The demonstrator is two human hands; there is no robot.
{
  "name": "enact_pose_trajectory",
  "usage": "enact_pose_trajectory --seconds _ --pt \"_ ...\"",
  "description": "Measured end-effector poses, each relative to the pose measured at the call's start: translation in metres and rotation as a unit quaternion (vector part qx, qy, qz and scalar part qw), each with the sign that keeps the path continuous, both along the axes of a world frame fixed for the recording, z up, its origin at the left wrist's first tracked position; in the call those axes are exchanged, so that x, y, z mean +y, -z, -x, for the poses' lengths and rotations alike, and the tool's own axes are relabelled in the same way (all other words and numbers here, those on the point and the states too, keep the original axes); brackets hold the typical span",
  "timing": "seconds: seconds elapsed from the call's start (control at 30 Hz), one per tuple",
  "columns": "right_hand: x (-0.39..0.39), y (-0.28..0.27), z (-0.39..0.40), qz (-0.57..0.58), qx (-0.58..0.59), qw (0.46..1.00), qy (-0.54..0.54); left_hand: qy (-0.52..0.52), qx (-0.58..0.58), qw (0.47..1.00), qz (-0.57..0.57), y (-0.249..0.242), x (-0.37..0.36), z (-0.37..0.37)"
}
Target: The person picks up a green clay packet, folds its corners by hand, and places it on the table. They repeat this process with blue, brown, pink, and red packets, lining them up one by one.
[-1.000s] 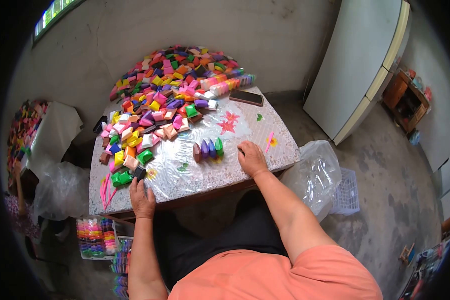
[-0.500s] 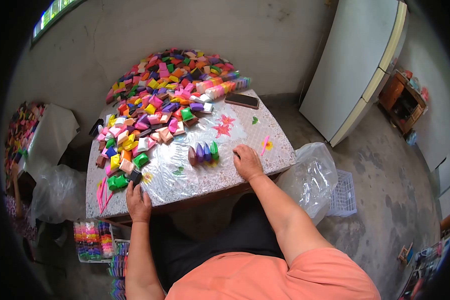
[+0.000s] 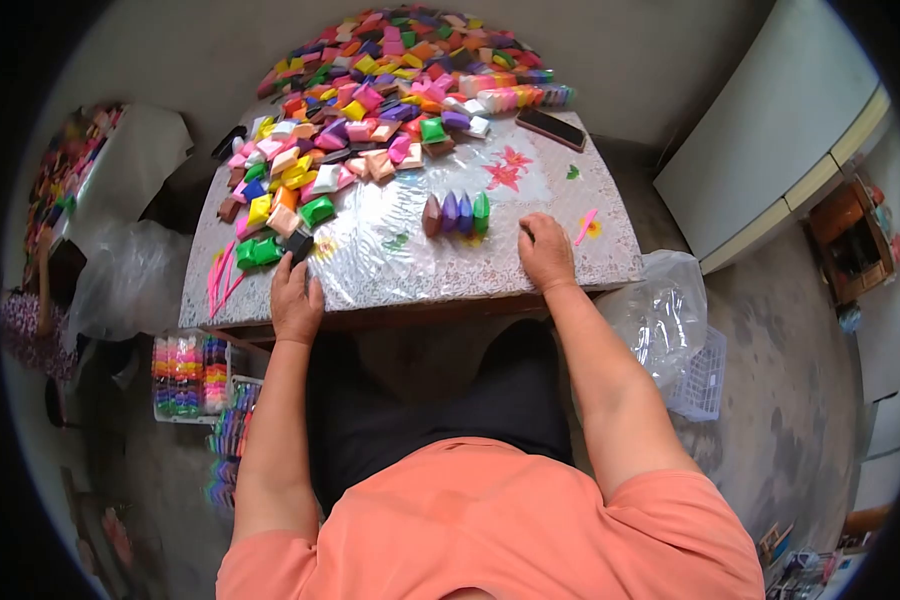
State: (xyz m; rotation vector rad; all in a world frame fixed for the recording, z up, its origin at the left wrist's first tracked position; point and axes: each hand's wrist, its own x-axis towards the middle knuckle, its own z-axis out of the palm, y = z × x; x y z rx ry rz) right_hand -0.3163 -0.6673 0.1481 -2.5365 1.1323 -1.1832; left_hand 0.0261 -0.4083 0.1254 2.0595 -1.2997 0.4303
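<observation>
My left hand (image 3: 296, 303) lies at the table's front edge, fingers stretched and thumb apart. Its fingertips touch a small black packet (image 3: 298, 243), beside green packets (image 3: 259, 251). My right hand (image 3: 547, 256) rests on the lace-patterned tablecloth (image 3: 370, 280) with its fingers curled in; whatever may be inside them is hidden. Just left of it, a short row of packets stands on edge: a brown one (image 3: 432, 216), purple ones (image 3: 457, 213) and a green one (image 3: 481, 212). A large heap of colourful packets (image 3: 370, 100) covers the back and left of the table.
A phone (image 3: 551, 129) lies at the back right, near a row of packed pieces (image 3: 520, 97). Pink strips (image 3: 225, 280) lie at the left. Clear plastic bags (image 3: 660, 310), a basket (image 3: 703, 375) and trays of packets (image 3: 190, 375) are beside the table. Another person (image 3: 40, 320) sits far left.
The camera view has tilted down and shifted left, so the table appears higher and further right. Both hands keep about the same places on the table; the packets have not visibly moved.
</observation>
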Motion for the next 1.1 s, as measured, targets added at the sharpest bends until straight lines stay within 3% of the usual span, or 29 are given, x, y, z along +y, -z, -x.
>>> enact_pose_trajectory --seconds 0.6,0.8,1.03,1.1 --pt "-0.003 0.002 0.0 0.003 0.025 0.999 -0.022 -0.016 0.014 1.0 0.019 0.001 0.002 0.004" --pt "-0.002 0.0 -0.001 0.008 0.028 0.999 -0.017 -0.008 0.029 0.993 0.112 -0.004 -0.008 -0.015" --pt "-0.004 0.001 -0.001 0.001 0.024 1.0 -0.018 -0.06 0.094 0.988 -0.102 -0.038 -0.023 -0.013" --pt "-0.004 0.002 -0.001 -0.002 0.027 1.0 -0.012 -0.024 0.091 0.991 -0.094 -0.039 -0.018 -0.001"
